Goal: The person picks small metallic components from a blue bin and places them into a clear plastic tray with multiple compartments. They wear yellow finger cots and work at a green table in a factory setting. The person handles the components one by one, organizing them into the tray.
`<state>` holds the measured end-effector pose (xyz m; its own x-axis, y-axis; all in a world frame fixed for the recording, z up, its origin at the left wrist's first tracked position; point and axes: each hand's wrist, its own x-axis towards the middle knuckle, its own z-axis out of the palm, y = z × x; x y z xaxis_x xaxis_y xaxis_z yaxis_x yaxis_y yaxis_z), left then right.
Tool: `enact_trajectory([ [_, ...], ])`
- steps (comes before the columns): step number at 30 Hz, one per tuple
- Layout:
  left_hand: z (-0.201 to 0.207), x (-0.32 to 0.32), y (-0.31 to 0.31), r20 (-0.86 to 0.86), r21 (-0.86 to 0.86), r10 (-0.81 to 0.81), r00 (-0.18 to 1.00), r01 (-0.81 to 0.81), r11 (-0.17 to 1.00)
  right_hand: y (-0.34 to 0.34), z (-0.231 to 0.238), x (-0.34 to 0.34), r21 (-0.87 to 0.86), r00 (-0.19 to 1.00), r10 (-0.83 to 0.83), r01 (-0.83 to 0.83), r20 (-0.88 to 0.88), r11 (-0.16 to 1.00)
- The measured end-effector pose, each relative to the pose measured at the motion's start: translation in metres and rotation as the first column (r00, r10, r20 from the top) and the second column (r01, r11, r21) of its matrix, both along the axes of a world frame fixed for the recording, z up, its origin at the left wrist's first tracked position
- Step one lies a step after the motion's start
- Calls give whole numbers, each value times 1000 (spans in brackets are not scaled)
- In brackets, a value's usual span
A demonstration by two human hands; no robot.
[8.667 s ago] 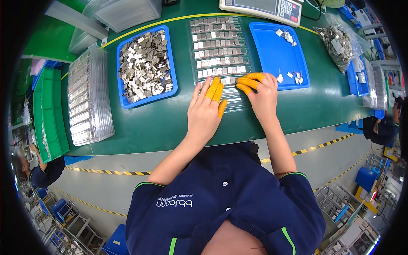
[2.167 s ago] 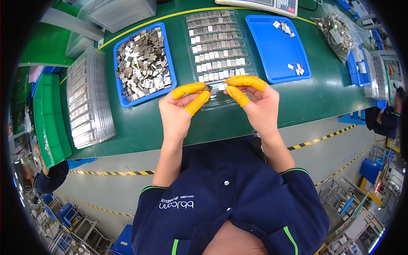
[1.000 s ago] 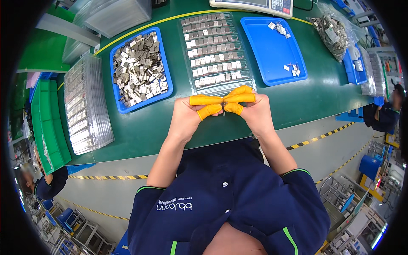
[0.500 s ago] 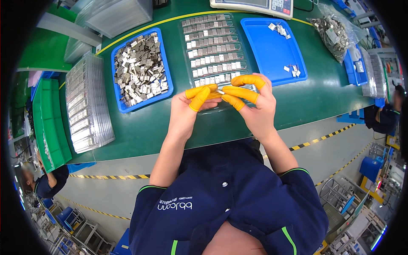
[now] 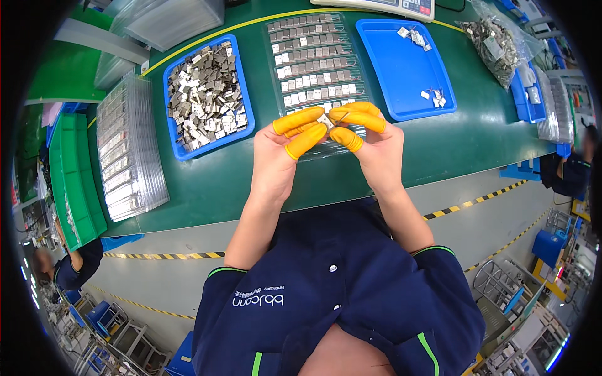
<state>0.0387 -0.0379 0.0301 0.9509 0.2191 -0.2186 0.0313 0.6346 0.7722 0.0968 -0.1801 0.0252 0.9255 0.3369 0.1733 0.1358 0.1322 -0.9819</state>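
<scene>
Yellow finger cots cover fingertips on both hands. My left hand (image 5: 291,135) pinches a small silver USB plug (image 5: 325,121) from its left side. Meeting it there, my right hand (image 5: 367,130) has its fingers closed at the plug's right side, where a thin dark strip sticks up between the fingertips. Fingers hide part of the plug. Both hands are over the near end of a clear plastic tray (image 5: 273,75) holding rows of similar plugs. To the left, a blue tray (image 5: 250,119) is heaped with loose silver plugs (image 5: 207,94).
A blue tray (image 5: 401,75) at right holds a few white pieces. Farther right lies a plastic bag of parts (image 5: 495,50). Stacked clear trays (image 5: 135,150) and a green bin (image 5: 78,182) stand left. A scale (image 5: 401,6) is at the back. Other people work at both sides.
The plug has been turned, so its flat face with small holes now shows. My left fingers have spread farther along it, and both hands have shifted slightly.
</scene>
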Motion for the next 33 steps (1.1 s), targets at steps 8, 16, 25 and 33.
enact_trajectory([
  [8,3,4,-2,-44,80,9,999,-5,997,-5,0,3,53,993,114,-113,-11,992],
  [16,21,5,5,-137,607,-336,932,347,715,-49,-9,29,170,606,568,-586,-557,792],
  [25,5,20,-18,-208,553,-331,920,390,736,-65,8,53,-457,840,454,-543,-298,705],
  [33,-12,40,-24,-172,177,-9,985,40,983,-50,4,39,-285,979,45,15,200,958],
])
